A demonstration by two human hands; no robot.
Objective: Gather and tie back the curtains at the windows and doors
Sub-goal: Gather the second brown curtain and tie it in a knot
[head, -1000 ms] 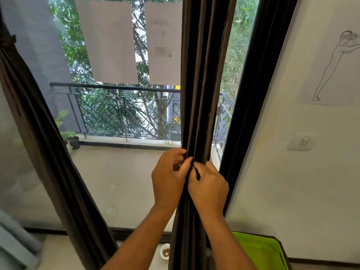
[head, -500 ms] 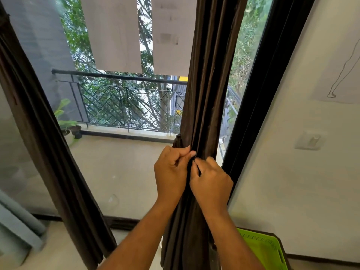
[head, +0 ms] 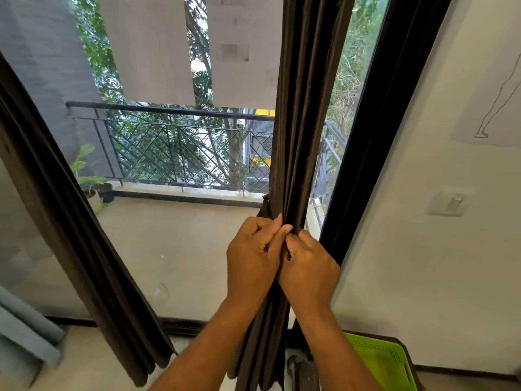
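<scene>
we see a dark brown curtain (head: 304, 114), glossy and bunched into narrow vertical folds, hanging directly above and below the hands. the left hand (head: 253, 258) and right hand (head: 310, 266) touch, both pinching its folds. a green basket (head: 386, 362) sits below the right hand, contents not discernible.

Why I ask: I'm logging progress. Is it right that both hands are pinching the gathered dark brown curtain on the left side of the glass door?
Not quite. In the head view both hands, left and right, grip the gathered dark brown curtain on the right side of the glass door; the left curtain hangs untouched.
</scene>
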